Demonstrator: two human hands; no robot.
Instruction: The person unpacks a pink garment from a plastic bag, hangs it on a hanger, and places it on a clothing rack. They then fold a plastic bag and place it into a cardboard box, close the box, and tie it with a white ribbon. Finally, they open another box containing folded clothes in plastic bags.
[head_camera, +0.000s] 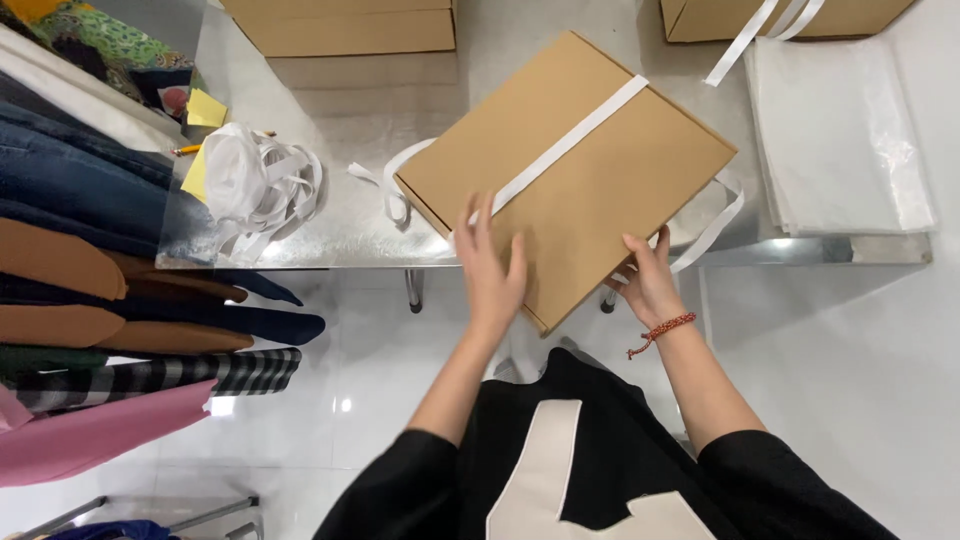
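A flat brown cardboard box (590, 170) lies at an angle on the shiny metal table (340, 120), its near corner hanging over the table's edge. A white ribbon (575, 140) runs across its lid, with loose ends trailing at the left and right sides. My left hand (490, 265) rests flat on the lid's near edge, fingers by the ribbon. My right hand (648, 280), with a red cord bracelet on the wrist, grips the box's near right edge.
A heap of white ribbon and cloth (255, 180) lies at the table's left. Brown boxes (345, 28) stand at the back, a stack of clear-wrapped white sheets (835, 140) at the right. Hanging clothes (90, 280) fill the left side.
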